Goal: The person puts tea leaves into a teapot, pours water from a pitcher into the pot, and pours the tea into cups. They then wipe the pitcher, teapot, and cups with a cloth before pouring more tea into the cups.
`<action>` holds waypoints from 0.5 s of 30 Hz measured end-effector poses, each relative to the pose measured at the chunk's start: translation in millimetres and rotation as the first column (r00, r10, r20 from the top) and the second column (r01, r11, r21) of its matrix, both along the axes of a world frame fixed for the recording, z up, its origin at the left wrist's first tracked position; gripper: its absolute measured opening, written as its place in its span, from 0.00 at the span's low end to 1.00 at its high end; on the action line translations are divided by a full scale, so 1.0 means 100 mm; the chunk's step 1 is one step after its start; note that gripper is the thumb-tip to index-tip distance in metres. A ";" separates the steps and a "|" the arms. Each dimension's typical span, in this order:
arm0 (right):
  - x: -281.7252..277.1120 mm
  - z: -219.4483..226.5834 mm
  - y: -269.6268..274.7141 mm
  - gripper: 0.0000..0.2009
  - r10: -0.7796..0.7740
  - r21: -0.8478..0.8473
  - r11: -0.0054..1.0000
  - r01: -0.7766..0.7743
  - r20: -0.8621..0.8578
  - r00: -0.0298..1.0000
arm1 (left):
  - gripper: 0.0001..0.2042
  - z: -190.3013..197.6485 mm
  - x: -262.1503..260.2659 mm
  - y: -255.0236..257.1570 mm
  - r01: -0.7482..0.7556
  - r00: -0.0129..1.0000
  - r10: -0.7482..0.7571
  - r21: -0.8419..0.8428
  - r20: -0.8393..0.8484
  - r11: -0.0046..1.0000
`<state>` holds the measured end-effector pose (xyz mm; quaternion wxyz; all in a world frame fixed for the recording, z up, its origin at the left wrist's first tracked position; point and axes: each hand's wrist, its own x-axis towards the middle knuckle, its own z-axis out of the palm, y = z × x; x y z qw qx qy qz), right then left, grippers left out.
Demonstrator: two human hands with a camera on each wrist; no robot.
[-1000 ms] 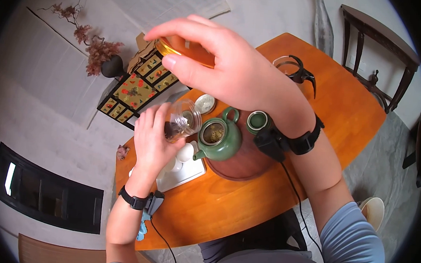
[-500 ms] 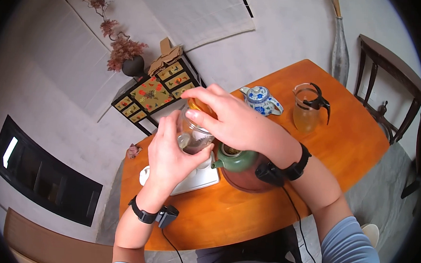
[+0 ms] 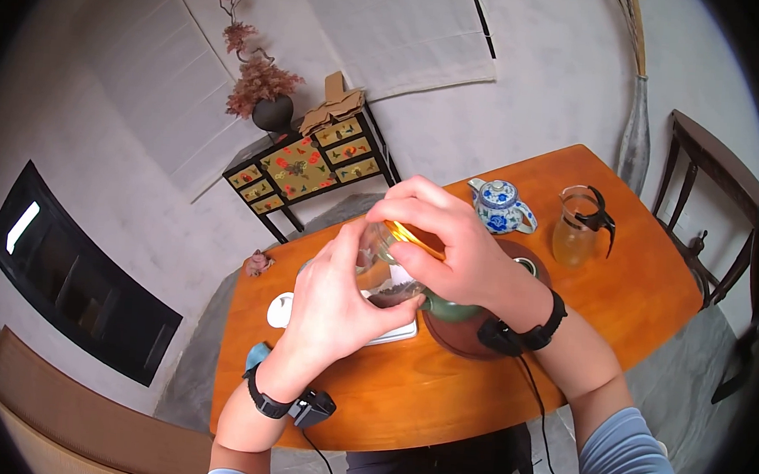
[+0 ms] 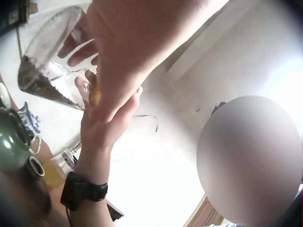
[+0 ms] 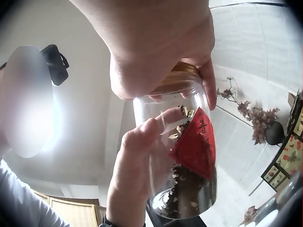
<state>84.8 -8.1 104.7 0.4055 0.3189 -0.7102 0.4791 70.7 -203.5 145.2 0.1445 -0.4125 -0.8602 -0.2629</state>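
Observation:
A clear jar with dark dried leaves and a red diamond label is held tilted over the table. My left hand grips its body, thumb on one side and fingers on the other. On the jar's mouth sits a gold lid, held round its edge by my right hand. In the right wrist view the lid covers the jar's top, partly hidden by that hand. Below and behind the hands stands a green teapot, mostly hidden in the head view.
The teapot stands on a round brown tray, near a small green cup. Farther back are a blue-and-white teapot and a glass pitcher of yellowish liquid. A white tray and a white cup lie left.
The right hand has brought the gold lid down from above onto the jar's mouth. Both hands have come together, and the head view has shifted, showing more of the table's far side.

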 end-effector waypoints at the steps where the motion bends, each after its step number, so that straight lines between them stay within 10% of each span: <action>1: 0.01 0.00 0.00 0.17 0.039 0.027 0.999 -0.039 -0.010 0.999 | 0.41 0.01 0.01 -0.01 -0.007 1.000 0.007 0.004 0.003 1.000; 15: 0.07 0.02 -0.03 0.17 0.341 0.057 0.940 -0.337 -0.073 0.937 | 0.37 0.04 0.09 -0.24 0.159 0.912 -0.197 0.132 0.360 0.978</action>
